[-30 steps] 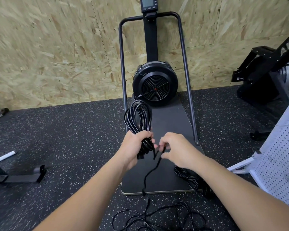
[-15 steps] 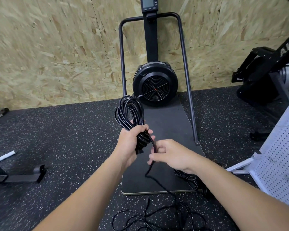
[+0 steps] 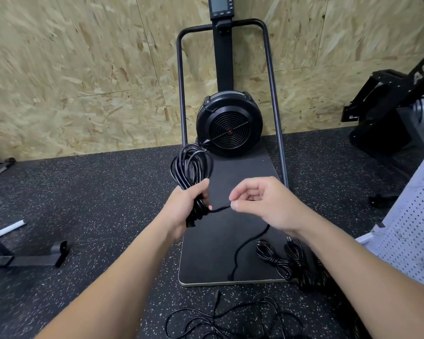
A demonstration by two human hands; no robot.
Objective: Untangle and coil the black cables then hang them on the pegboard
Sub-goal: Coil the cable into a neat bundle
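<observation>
Left arm: bare from the lower frame edge up to the wrist, no sleeve in view.
Right arm: bare likewise, no sleeve in view.
Left hand (image 3: 185, 206): bare, no glove; no ring or band shows on the visible side.
Right hand (image 3: 262, 204): bare, no glove; short, unpainted nails on the fingertips that face the camera.
Wrists: both bare, no watch or strap visible.
Rest of the body: out of the head camera's view.

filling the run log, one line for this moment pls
left hand grips coiled cable | right hand pinches loose tail | pegboard not yet used
</observation>
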